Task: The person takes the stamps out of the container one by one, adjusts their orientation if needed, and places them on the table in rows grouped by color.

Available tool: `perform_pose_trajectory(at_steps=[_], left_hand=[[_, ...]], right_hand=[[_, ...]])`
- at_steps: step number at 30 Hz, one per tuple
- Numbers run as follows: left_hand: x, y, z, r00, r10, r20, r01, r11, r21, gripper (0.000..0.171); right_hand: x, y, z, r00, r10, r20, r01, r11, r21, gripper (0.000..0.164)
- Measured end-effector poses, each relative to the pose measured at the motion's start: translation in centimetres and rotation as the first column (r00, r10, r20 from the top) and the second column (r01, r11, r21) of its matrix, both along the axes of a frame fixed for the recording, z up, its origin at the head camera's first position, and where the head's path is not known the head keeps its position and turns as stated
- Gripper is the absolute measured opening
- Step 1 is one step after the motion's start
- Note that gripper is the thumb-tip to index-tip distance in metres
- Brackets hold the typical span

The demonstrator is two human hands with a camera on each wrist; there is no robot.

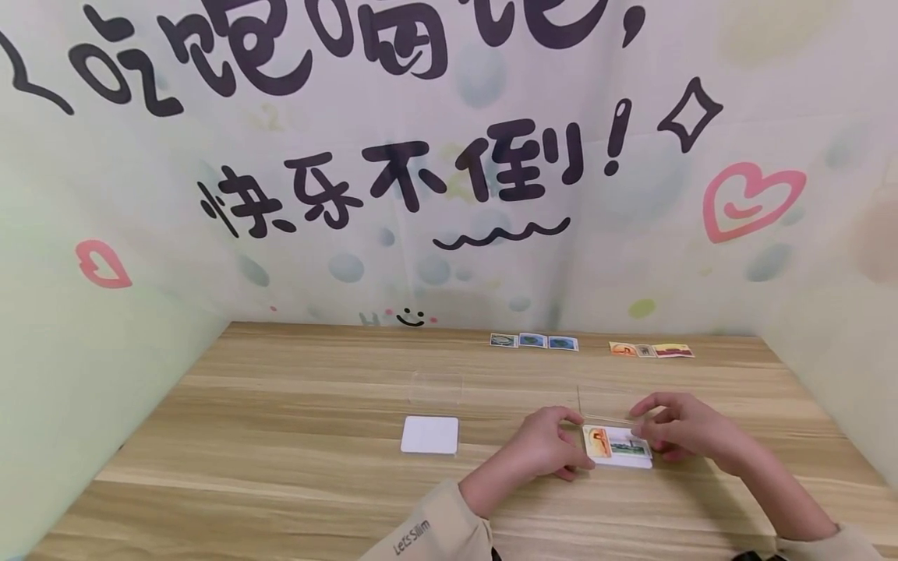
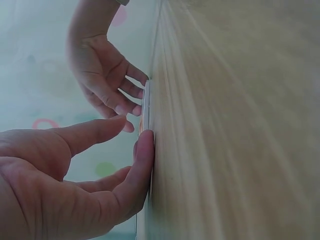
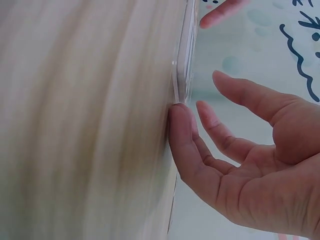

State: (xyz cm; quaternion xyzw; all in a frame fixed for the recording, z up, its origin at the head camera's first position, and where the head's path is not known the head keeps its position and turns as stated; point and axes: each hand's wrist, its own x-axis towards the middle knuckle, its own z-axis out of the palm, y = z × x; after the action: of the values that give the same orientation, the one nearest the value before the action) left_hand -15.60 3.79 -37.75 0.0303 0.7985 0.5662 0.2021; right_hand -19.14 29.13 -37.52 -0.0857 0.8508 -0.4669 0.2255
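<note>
A white card (image 1: 617,462) lies on the wooden table at the right, bearing an orange stamp (image 1: 598,442) and a green landscape stamp (image 1: 630,446). At its left edge is my left hand (image 1: 550,444), with a fingertip touching the edge low down and the thumb apart from it. My right hand (image 1: 684,428) is at the opposite side; in the right wrist view a fingertip (image 3: 180,117) touches the stack's edge and the thumb stays off. Just behind the stamps, thin lines of a clear plastic piece (image 1: 609,420) show; its exact shape cannot be told.
Another white card (image 1: 430,435) lies to the left, with a clear plate (image 1: 436,387) behind it. Along the back are bluish stamps (image 1: 533,340) and a row of orange, grey and yellow stamps (image 1: 652,351). A printed cloth (image 1: 393,257) hangs behind the wooden table (image 1: 281,467).
</note>
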Motion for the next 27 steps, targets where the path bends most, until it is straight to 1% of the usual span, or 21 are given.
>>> perform_pose_trajectory(at_steps=[3,7,12,21,27], left_hand=[[0.0,0.2,0.0,1.000,0.003,0.001,-0.003,1.000,-0.016,0.051],[0.0,0.5,0.2,1.000,0.007,-0.014,-0.008,0.997,-0.074,0.051],[-0.1,0.9,0.3,1.000,0.008,-0.028,-0.011,0.992,-0.129,0.051],[-0.5,1.4,0.3,0.999,0.034,-0.020,-0.037,0.990,-0.137,0.050],[-0.6,1.7,0.2,0.999,0.033,-0.034,-0.037,0.990,-0.134,0.051]], right_hand=[[0.0,-0.1,0.0,1.000,-0.014,0.012,0.014,1.000,0.006,0.038],[0.1,-0.1,-0.1,0.999,-0.027,0.025,0.027,1.000,0.007,0.038],[-0.1,-0.1,-0.2,0.999,-0.019,0.032,0.019,1.000,0.004,0.038],[-0.2,-0.2,-0.2,0.999,-0.030,0.043,0.029,0.999,0.021,0.035],[-0.2,-0.4,-0.1,0.999,-0.037,0.038,0.036,0.999,0.032,0.032]])
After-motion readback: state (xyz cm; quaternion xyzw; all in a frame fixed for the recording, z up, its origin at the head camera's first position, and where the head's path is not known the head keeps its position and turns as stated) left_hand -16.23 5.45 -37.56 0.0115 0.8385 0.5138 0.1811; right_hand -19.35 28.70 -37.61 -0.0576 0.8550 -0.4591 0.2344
